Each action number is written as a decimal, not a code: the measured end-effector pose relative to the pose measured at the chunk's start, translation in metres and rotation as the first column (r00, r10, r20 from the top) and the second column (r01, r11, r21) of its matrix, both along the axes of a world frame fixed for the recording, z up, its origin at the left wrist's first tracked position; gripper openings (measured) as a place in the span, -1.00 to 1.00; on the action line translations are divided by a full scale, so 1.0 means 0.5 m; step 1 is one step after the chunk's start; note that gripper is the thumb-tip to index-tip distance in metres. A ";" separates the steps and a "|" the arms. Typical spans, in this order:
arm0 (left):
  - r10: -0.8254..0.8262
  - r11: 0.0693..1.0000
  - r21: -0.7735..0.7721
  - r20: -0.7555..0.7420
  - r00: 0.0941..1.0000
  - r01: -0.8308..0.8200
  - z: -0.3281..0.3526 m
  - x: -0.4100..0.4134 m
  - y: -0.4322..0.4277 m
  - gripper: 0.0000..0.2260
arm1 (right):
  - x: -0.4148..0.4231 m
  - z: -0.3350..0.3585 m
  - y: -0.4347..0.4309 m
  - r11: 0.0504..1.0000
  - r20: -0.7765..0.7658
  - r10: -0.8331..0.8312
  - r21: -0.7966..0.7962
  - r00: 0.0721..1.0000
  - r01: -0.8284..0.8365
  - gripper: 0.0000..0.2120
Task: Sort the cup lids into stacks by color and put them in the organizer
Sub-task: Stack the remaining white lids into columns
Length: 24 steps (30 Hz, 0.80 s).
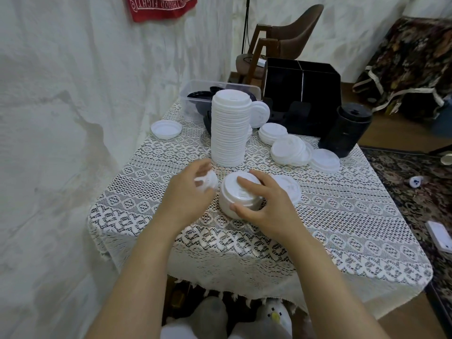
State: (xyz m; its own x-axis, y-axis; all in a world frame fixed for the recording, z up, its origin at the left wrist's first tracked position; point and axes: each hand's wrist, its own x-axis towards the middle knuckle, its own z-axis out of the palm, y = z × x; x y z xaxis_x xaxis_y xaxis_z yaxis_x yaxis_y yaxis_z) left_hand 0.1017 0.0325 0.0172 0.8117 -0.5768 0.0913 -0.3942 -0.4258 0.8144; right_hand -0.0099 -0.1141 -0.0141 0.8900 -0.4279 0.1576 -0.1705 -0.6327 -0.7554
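Observation:
A short stack of white lids [231, 192] sits at the table's near middle. My right hand [266, 204] grips it, fingers over the top and thumb on its side. Just left of it, my left hand [188, 192] holds a single white lid [208, 183], blurred. Behind them stands a tall stack of white lids [230, 129]. Loose white lids [289, 149] lie to the right, and one lone lid [166, 128] lies at the far left. A stack of black lids [347, 129] stands at the right, in front of the black organizer [302, 91].
A clear plastic bin [195, 99] with black lids stands at the back left, beside the wall. The lace tablecloth [318, 216] covers a small table. A chair [288, 35] stands behind the table. Small items lie on the patterned rug [415, 192] at right.

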 end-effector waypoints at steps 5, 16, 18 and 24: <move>0.161 0.975 0.137 0.096 0.982 -0.174 -0.025 0.027 -0.001 -0.41 | 0.004 -0.011 0.007 1.000 0.003 -0.016 0.001 1.000 0.016 -0.42; 0.143 0.949 0.270 0.090 0.986 -0.162 -0.037 0.044 -0.014 -0.30 | 0.003 -0.010 0.007 1.000 0.026 -0.013 0.028 1.000 0.012 -0.44; 0.126 0.964 0.225 0.070 0.990 -0.139 -0.034 0.046 -0.008 -0.28 | 0.003 -0.009 0.006 1.000 0.019 -0.011 0.017 1.000 0.011 -0.43; 0.041 0.981 0.185 0.087 0.995 -0.057 -0.029 0.044 0.004 -0.21 | 0.005 -0.012 0.003 1.000 0.022 0.002 0.007 1.000 -0.002 -0.43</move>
State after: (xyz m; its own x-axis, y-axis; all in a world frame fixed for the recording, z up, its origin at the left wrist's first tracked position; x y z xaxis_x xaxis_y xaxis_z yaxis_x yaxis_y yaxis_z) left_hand 0.1237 0.0344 0.0029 0.8337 -0.5497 0.0532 -0.4314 -0.5880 0.6842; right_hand -0.0074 -0.1125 -0.0201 0.8873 -0.4272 0.1741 -0.1523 -0.6275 -0.7636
